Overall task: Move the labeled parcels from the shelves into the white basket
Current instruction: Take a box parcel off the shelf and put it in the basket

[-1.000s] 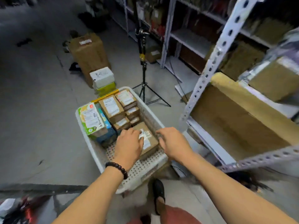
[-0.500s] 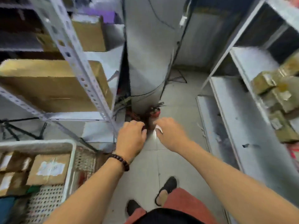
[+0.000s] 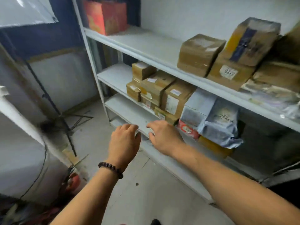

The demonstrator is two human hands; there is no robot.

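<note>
Your left hand (image 3: pixel 124 143) and right hand (image 3: pixel 164 138) hover side by side before the white shelves (image 3: pixel 146 44), fingers (image 3: pixel 129 127) loosely curled, holding nothing. Labeled brown parcels (image 3: pixel 155 88) sit stacked on the middle shelf, just beyond your right hand. Larger boxes (image 3: pixel 199 54) line the shelf above. A beaded bracelet (image 3: pixel 112 169) circles your left wrist.

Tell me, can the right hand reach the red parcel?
Probably yes. The right hand is empty and hovers just left of the red parcel, with nothing between them. A grey bag crowds the parcel's right side, so pulling it out may be snug.
</note>
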